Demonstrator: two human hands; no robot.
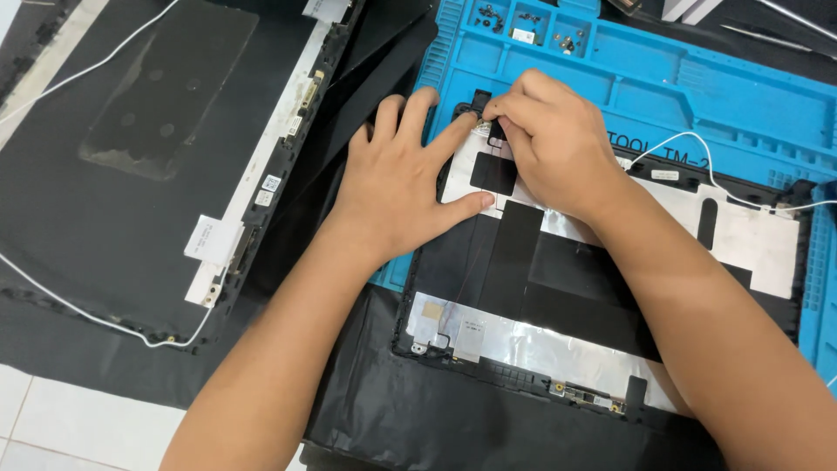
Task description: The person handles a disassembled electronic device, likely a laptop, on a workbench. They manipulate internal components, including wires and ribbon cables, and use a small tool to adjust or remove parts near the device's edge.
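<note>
Both hands work on an opened laptop lid (610,296) lying on a blue mat (697,96). The left hand (397,179) presses flat, released; the right hand (554,139) pinches a small black part (495,131). Screws (571,42) already sit in the mat's tray; foil and tape remain attached.

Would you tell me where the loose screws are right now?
In the head view, the screws sit in small compartments along the blue mat's top edge, above both hands.

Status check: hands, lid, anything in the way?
Left hand flat on lid. Right hand pinching small black part at lid's edge. White cable nearby, not blocking.
</note>
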